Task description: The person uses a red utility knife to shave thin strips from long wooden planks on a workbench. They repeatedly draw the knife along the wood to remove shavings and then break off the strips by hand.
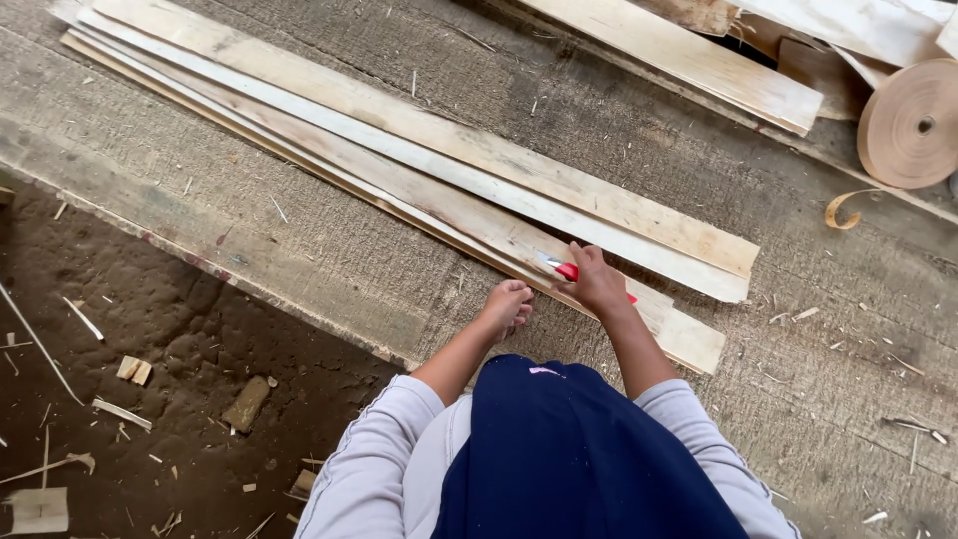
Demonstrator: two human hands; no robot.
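Slicing along a thin veneer strip near the worktop's front edge, the right hand was closed round a red utility knife; the left hand, curled and empty, rested beside it. The next move, I'd judge, called for a steady draw along the strip.

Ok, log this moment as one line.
right hand: holds red-handled knife on veneer strips | left hand: fist at strip edge | veneer roll: beyond, right
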